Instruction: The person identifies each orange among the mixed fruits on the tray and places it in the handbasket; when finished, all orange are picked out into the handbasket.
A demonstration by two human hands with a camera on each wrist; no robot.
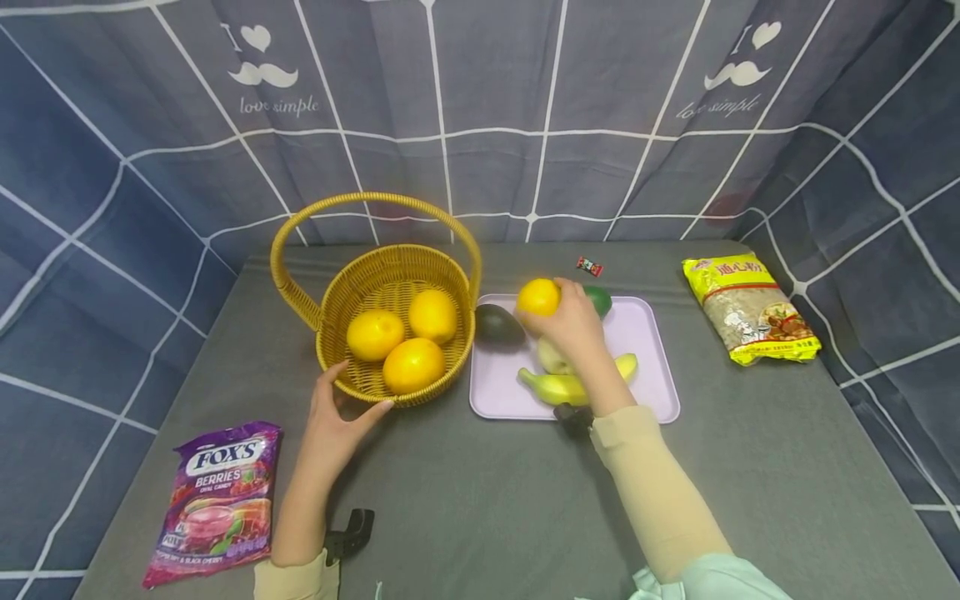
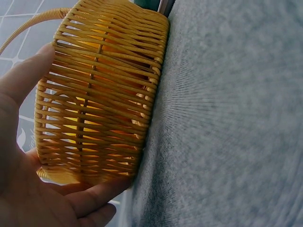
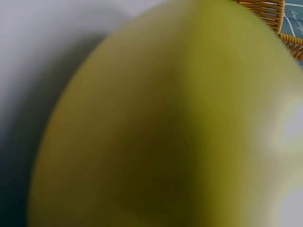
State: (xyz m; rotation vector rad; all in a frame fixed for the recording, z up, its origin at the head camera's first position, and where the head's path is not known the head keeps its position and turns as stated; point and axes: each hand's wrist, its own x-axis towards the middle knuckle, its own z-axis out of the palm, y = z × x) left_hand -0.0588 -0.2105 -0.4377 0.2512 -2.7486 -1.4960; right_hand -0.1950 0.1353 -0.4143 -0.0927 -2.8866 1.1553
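In the head view my right hand (image 1: pixel 573 325) pinches an orange (image 1: pixel 538 297) above the far side of a pale purple tray (image 1: pixel 498 396). On the tray lie a banana (image 1: pixel 558 388), a dark avocado (image 1: pixel 498 327), a green fruit (image 1: pixel 599 300) and a pale fruit (image 1: pixel 552 357) partly hidden by my hand. A blurred banana (image 3: pixel 189 118) fills the right wrist view. My left hand (image 1: pixel 333 429) holds the near left side of a wicker basket (image 1: pixel 330 346); its thumb and fingers spread around the woven wall (image 2: pixel 99 94). Several oranges (image 1: pixel 414 366) sit inside.
A purple candy bag (image 1: pixel 217 504) lies at the front left, beside my left forearm. A yellow food packet (image 1: pixel 750 308) is at the right, and a small red wrapped candy (image 1: pixel 589 267) lies behind the tray. The basket's tall handle (image 1: pixel 378 197) arches up near the curtain (image 1: pixel 495 100).
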